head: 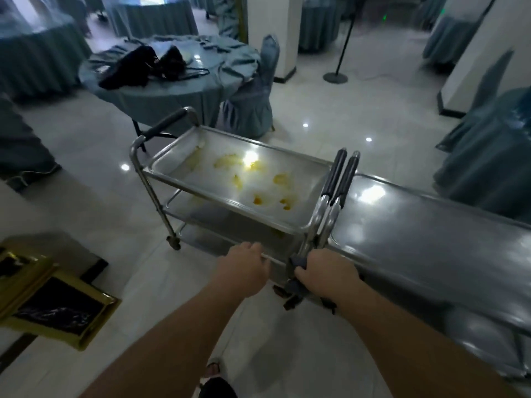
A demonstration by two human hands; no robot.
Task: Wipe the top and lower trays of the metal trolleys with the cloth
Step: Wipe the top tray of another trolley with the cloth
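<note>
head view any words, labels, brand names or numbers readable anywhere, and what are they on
None can be read.
Left trolley top tray: yellow stains only, no marking.
Right trolley top tray: bare metal, no label visible.
Gold box on the floor: shiny faces, no print legible.
Cloth in the right hand: no tag visible.

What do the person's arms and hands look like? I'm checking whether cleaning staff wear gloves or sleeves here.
Both forearms are bare right down to the frame's lower edge: no sleeves show. The left hand and right hand wear no gloves. No watch, bracelet or ring is visible on either wrist or hand, though the picture is dim and soft.
</note>
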